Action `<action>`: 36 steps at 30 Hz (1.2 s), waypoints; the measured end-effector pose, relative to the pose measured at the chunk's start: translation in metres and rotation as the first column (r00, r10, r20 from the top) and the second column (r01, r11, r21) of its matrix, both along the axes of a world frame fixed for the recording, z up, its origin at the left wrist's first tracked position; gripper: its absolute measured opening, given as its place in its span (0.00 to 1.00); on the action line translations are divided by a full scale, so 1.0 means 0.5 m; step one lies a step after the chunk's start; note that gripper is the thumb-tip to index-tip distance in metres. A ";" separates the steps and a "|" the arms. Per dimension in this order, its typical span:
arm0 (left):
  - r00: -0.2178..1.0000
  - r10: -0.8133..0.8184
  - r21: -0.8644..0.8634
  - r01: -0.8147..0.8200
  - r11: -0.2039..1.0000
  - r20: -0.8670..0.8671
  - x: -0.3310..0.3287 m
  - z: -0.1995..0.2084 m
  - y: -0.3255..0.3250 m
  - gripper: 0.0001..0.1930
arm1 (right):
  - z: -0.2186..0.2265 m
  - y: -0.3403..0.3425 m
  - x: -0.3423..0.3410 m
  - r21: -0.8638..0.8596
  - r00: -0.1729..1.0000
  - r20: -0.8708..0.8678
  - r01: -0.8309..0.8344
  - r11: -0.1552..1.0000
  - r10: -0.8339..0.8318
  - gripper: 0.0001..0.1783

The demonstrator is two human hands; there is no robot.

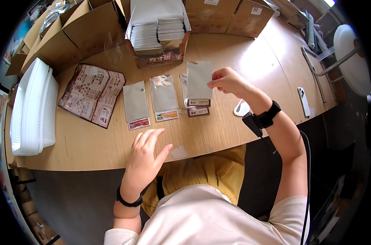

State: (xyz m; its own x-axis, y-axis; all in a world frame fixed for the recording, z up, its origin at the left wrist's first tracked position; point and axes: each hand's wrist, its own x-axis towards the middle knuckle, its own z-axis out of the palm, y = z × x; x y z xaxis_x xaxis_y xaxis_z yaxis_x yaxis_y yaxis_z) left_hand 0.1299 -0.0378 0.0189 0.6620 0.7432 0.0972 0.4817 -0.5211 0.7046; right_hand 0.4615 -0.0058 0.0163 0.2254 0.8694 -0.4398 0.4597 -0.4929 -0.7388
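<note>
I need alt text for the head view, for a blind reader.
A person's right hand holds a grey packet by its edge above a wooden table, overlapping another packet; two more packets lie to its left. The left hand is open and empty. Farther back stands an open box of stacked packets, with a printed sheet and white baskets at left.

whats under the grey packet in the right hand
A lower packet shows its brown label and part of its left edge. The grey packet in the right hand covers the rest, so anything else there cannot be seen.
</note>
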 end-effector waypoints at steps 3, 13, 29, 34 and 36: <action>0.999 0.034 -0.022 -0.034 0.999 -0.004 -0.025 -0.001 0.000 0.18 | -0.004 0.009 -0.030 -0.057 0.992 0.040 -0.118 0.991 0.121 0.10; 0.995 -0.096 0.016 0.096 0.995 -0.015 -0.007 -0.010 -0.002 0.18 | -0.043 0.028 -0.030 -0.072 0.960 0.202 -0.181 0.981 0.192 0.10; 0.932 -0.314 0.158 0.343 0.926 -0.179 0.096 -0.046 -0.047 0.25 | -0.054 0.034 -0.014 -0.065 0.950 0.216 -0.218 0.974 0.227 0.11; 0.933 -0.271 0.186 0.317 0.930 -0.235 0.118 -0.051 -0.047 0.29 | -0.037 0.032 -0.026 -0.079 0.902 0.321 -0.278 0.957 0.288 0.13; 0.937 -0.253 0.195 0.303 0.933 -0.243 0.126 -0.052 -0.045 0.31 | -0.040 0.033 -0.027 -0.076 0.893 0.348 -0.277 0.958 0.286 0.14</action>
State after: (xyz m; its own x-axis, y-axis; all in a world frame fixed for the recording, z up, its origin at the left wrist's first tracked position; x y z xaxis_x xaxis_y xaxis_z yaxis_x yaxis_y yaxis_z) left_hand 0.1927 -0.0604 -0.0073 0.8620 0.5010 0.0764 0.4182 -0.7883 0.4514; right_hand 0.4482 0.0105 -0.0038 0.1166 0.9097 -0.3985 0.8094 -0.3196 -0.4927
